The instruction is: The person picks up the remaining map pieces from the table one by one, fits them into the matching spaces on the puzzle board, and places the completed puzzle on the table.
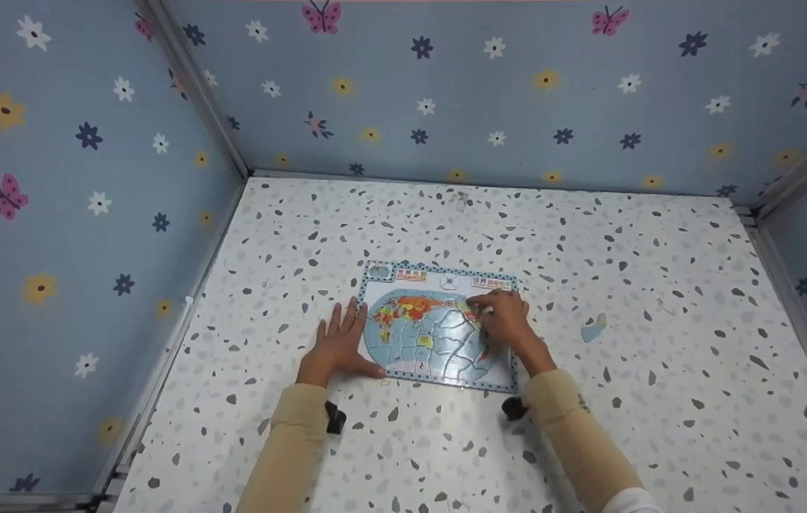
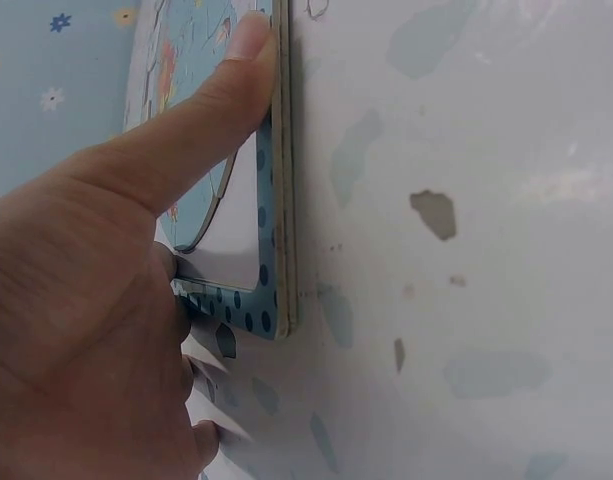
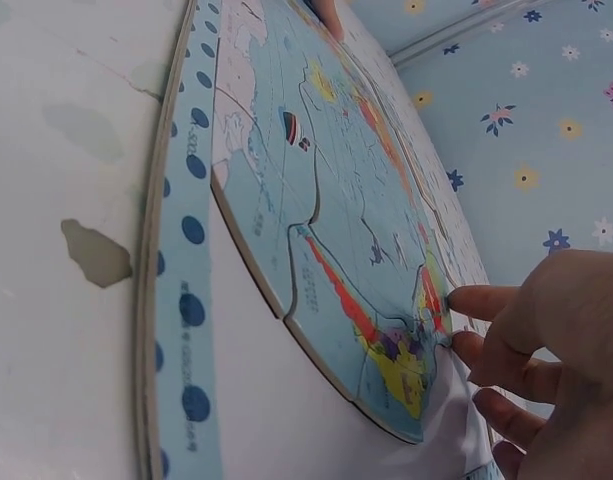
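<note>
A world map jigsaw puzzle [image 1: 439, 335] lies in a frame with a dotted blue border. My left hand [image 1: 336, 347] rests along its left side with fingers spread, and in the left wrist view the thumb [image 2: 201, 115] lies over the border. My right hand [image 1: 507, 320] reaches over the upper right of the map. In the right wrist view its fingertips [image 3: 464, 300] touch a puzzle piece with red and green patches [image 3: 433, 300] at the map's edge. One loose puzzle piece [image 1: 594, 328], blue with a pale end, lies to the right of the frame.
The speckled white table [image 1: 389, 221] is bordered by blue flowered panels [image 1: 475, 92] at the back and sides. Metal edging [image 1: 197, 92] joins the panels at the corners. Dark wrist devices [image 1: 514, 408] show beside both sleeves.
</note>
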The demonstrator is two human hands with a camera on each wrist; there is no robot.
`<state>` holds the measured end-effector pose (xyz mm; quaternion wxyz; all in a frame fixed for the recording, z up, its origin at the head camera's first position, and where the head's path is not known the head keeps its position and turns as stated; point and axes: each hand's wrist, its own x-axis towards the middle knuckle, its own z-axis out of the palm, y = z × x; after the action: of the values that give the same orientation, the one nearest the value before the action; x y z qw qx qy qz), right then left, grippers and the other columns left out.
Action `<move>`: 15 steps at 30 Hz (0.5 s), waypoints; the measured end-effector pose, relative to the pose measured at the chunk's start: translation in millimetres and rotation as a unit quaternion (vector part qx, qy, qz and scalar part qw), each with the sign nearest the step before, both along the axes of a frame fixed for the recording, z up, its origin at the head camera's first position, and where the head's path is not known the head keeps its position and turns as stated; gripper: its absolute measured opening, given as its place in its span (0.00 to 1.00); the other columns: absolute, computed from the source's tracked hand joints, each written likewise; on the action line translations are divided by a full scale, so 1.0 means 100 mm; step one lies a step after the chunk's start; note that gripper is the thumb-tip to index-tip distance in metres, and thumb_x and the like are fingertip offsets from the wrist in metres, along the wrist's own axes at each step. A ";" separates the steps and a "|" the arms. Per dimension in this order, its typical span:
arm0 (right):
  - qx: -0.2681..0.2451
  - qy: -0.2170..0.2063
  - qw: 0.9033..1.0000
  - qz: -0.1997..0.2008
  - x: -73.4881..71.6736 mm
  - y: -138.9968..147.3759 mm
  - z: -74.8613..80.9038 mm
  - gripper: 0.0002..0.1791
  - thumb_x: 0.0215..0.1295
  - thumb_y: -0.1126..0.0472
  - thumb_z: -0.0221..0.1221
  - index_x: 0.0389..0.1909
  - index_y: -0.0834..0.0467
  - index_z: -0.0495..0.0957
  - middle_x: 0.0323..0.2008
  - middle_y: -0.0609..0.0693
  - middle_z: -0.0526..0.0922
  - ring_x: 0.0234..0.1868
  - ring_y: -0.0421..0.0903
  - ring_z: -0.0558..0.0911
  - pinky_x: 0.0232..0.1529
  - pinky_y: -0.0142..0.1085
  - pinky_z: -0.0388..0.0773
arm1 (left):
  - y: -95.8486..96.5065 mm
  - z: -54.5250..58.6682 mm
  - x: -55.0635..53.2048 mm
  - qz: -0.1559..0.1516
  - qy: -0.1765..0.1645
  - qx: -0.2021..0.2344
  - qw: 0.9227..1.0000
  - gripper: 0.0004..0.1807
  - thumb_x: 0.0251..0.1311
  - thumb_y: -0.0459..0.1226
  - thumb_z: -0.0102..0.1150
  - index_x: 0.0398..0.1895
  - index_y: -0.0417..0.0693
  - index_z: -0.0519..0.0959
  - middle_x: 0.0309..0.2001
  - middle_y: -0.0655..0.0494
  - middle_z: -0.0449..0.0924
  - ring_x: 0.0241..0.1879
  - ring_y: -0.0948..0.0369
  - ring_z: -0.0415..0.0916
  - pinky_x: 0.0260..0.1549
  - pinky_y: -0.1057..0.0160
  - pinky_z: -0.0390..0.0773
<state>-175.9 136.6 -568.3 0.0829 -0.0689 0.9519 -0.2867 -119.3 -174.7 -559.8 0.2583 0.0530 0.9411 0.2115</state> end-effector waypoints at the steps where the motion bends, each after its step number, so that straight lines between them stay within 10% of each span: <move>1: -0.001 0.000 1.000 -0.001 0.00 0.00 0.00 0.24 0.54 0.71 0.57 0.50 0.49 0.83 0.44 0.53 0.84 0.54 0.58 0.70 0.57 0.57 0.57 | 0.00 0.00 0.00 0.001 0.000 -0.001 1.000 0.73 0.36 0.59 0.75 0.77 0.50 0.35 0.77 0.50 0.23 0.75 0.46 0.19 0.71 0.41 0.28; 15: -0.018 0.016 0.999 -0.021 0.07 0.08 -0.01 0.22 0.61 0.72 0.52 0.54 0.54 0.79 0.47 0.54 0.83 0.58 0.61 0.70 0.58 0.61 0.60 | 0.01 0.03 0.02 0.008 0.002 0.010 1.000 0.73 0.34 0.59 0.76 0.77 0.49 0.37 0.77 0.49 0.25 0.75 0.46 0.20 0.71 0.40 0.29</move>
<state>-168.9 145.0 -568.8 0.0602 -0.0547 0.9491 -0.3041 -117.4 -173.5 -556.3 0.2539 0.0482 0.9400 0.2225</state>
